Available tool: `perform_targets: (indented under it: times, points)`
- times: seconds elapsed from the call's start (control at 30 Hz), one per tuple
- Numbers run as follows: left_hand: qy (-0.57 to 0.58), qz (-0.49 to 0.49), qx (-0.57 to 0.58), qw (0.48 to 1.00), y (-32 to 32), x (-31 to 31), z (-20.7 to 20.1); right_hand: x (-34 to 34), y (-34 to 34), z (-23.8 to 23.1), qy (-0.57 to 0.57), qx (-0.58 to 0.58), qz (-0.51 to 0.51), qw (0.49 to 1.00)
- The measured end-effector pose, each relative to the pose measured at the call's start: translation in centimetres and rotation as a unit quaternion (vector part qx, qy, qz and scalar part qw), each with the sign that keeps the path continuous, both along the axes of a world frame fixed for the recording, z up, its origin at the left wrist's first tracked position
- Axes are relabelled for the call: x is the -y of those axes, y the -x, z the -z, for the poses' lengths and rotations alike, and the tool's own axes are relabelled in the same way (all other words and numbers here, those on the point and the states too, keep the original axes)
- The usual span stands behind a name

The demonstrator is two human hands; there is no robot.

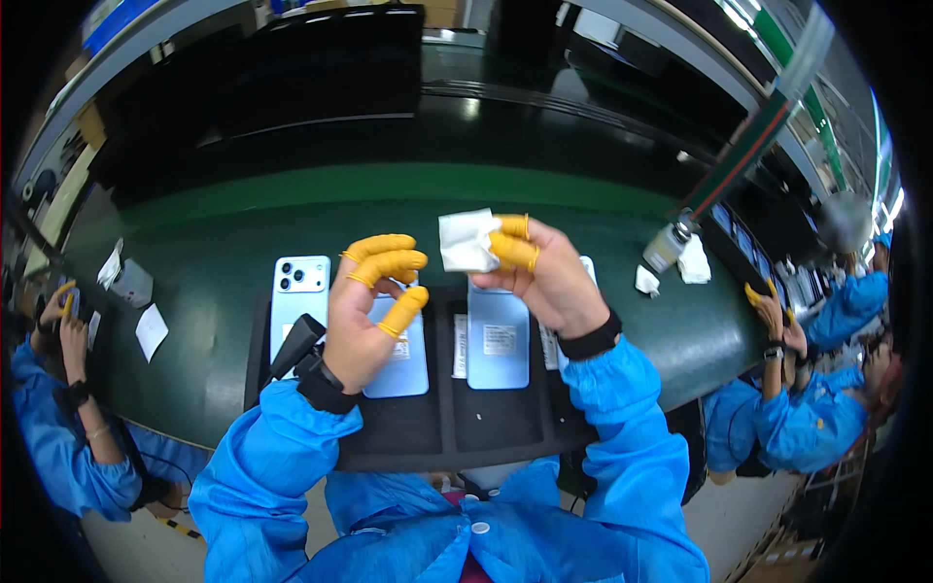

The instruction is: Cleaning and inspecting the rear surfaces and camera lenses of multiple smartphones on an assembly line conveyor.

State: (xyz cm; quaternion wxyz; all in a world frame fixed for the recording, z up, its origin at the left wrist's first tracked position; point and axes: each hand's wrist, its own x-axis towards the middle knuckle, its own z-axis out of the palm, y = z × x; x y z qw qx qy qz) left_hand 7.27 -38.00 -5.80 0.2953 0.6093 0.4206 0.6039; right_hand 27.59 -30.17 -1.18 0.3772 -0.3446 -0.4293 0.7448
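Note:
My right hand (544, 272) pinches a folded white wipe (465, 241) between fingers in yellow finger cots, raised above the tray. My left hand (374, 301) hovers to its left, thumb and cot-covered fingers apart, with nothing visible between them. Below lies a black tray (394, 442) of light-blue phones, backs up. The far-left phone (299, 303) shows its camera block. Under my left hand a second phone (400, 374) is partly hidden. A third phone (499, 360) with a white label sits below my right hand, which covers its upper end. Another phone is mostly hidden behind my right wrist.
On the green worktop (194, 253), a bottle (666, 248) and crumpled white wipes (693, 260) stand right. A container (133, 282) and a white sheet (152, 331) are left. People in blue work at both sides. A slanted post (748, 136) rises at the right.

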Motion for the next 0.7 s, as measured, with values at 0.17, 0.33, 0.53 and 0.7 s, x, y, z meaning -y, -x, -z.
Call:
perform_targets:
  times: [0.17, 0.33, 0.53, 0.7]
  points:
    - [0.008, -0.063, -0.118, 0.991, 0.1, 1.0, -2.1, 0.8, 1.3, 2.4, 0.068, -0.063, -0.011, 0.996]
    - [0.019, -0.096, -0.180, 0.979, -0.4, 0.7, -2.1, 1.6, 2.5, 1.9, 0.044, -0.036, 0.003, 0.998]
    - [0.032, -0.087, -0.186, 0.978, -0.9, 0.4, -2.4, 2.5, 2.4, 2.2, -0.006, 0.030, 0.013, 0.999]
    - [0.070, -0.076, -0.162, 0.981, -1.1, 0.2, -2.6, 2.4, 2.2, 2.2, -0.031, 0.000, 0.004, 1.000]
